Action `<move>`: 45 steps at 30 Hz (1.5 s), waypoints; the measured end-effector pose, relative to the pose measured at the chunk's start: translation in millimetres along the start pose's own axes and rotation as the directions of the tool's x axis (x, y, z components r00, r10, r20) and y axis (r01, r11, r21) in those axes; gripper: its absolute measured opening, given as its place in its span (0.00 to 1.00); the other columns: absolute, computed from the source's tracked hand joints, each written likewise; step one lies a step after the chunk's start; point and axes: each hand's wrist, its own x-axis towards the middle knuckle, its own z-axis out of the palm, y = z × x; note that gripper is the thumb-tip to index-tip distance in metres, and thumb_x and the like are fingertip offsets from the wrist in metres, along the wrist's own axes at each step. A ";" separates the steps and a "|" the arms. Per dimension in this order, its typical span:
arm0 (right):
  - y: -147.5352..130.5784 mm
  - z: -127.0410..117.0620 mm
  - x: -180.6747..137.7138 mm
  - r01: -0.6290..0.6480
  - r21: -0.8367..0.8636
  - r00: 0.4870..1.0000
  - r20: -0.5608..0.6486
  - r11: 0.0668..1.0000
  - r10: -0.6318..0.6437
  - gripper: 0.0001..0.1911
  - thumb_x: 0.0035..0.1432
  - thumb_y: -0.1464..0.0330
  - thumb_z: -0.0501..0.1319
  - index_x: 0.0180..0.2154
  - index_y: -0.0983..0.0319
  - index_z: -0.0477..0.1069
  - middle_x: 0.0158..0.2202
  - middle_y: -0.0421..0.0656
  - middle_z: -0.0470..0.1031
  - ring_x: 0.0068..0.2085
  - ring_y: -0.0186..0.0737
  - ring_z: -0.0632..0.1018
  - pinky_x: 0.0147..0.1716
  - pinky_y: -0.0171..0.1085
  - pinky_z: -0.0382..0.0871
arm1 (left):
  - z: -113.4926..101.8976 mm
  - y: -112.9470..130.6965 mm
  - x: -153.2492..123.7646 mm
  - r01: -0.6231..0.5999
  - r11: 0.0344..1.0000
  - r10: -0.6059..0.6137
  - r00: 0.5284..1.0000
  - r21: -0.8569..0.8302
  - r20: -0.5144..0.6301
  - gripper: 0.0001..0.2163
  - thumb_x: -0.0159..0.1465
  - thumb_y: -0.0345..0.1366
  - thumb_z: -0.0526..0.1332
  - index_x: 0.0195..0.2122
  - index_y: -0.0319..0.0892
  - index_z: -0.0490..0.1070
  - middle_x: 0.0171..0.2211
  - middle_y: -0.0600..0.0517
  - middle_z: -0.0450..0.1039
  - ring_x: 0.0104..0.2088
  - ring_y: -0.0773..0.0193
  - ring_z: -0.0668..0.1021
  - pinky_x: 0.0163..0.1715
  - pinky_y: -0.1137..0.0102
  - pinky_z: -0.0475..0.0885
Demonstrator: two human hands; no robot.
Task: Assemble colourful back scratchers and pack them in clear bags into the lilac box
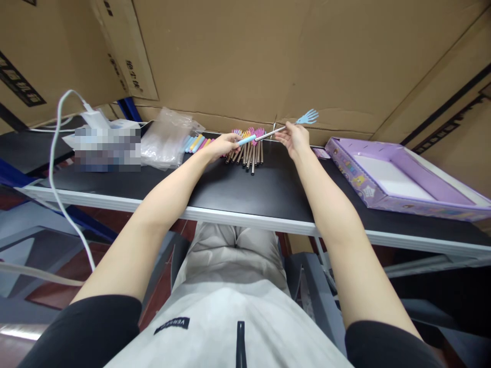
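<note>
A back scratcher with a metal rod stretches between my two hands above the black shelf. My left hand is closed on its light blue handle. Near its light blue, hand-shaped head, my right hand pinches the upper end of the rod. Just below and behind lies a pile of metal rods with pink, yellow and other coloured hand-shaped heads. To the left of the pile, several handles in blue, yellow and pink lie in a row, partly hidden by my left hand.
Clear plastic bags lie left of the handles. Farther left are a white charger plug with a cable and a blurred-out item. A purple open box stands on the right. Cardboard walls the back; a metal edge runs along the front.
</note>
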 end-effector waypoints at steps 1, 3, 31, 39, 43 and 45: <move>1.5 -0.5 1.6 0.008 0.007 1.000 -0.004 1.000 -0.008 0.18 0.63 0.63 0.69 0.36 0.57 0.58 0.30 0.35 0.70 0.29 0.33 0.81 0.31 0.32 0.81 | 0.2 0.5 -0.6 0.001 1.000 -0.001 1.000 -0.002 0.008 0.11 0.62 0.17 0.58 0.34 0.40 0.75 0.22 0.54 0.71 0.23 0.67 0.71 0.28 0.72 0.59; 3.7 -1.2 3.9 0.014 0.024 0.999 -0.029 1.000 -0.014 0.18 0.64 0.62 0.68 0.36 0.57 0.57 0.30 0.35 0.70 0.29 0.32 0.81 0.30 0.31 0.80 | -0.1 1.2 -1.3 0.009 1.000 -0.009 1.000 -0.006 0.017 0.12 0.62 0.17 0.57 0.34 0.39 0.75 0.22 0.55 0.72 0.23 0.68 0.70 0.28 0.72 0.59; 2.8 8.5 -11.1 0.009 0.023 1.000 0.007 1.000 -0.010 0.20 0.67 0.61 0.68 0.36 0.57 0.57 0.28 0.33 0.70 0.33 0.31 0.83 0.35 0.29 0.80 | -10.2 -15.3 5.6 -0.271 0.926 0.291 0.956 0.264 -0.040 0.09 0.69 0.34 0.64 0.30 0.41 0.75 0.17 0.58 0.62 0.18 0.69 0.62 0.24 0.72 0.57; 0.2 14.9 -19.9 0.026 0.009 0.999 0.034 1.000 -0.027 0.25 0.62 0.60 0.73 0.34 0.57 0.56 0.27 0.33 0.68 0.39 0.35 0.85 0.40 0.32 0.82 | -7.3 -8.9 1.2 -0.288 0.937 0.324 0.929 0.197 -0.180 0.09 0.65 0.33 0.70 0.27 0.40 0.76 0.22 0.55 0.68 0.25 0.67 0.69 0.32 0.71 0.65; 0.2 16.0 -20.9 0.011 0.016 1.000 0.027 1.000 -0.011 0.24 0.63 0.60 0.73 0.34 0.57 0.57 0.26 0.32 0.68 0.37 0.33 0.84 0.38 0.30 0.81 | -7.9 -16.0 5.5 -0.275 0.947 0.301 0.940 0.167 -0.162 0.11 0.67 0.36 0.69 0.27 0.41 0.76 0.19 0.57 0.64 0.21 0.68 0.65 0.27 0.70 0.62; 0.3 16.1 -21.3 -0.006 0.031 1.000 0.021 0.999 0.006 0.23 0.64 0.61 0.73 0.34 0.57 0.57 0.25 0.32 0.69 0.34 0.31 0.83 0.35 0.27 0.79 | -7.9 -20.1 7.2 -0.254 0.961 0.270 0.949 0.111 -0.164 0.11 0.67 0.37 0.70 0.27 0.42 0.76 0.19 0.57 0.64 0.19 0.69 0.64 0.25 0.71 0.62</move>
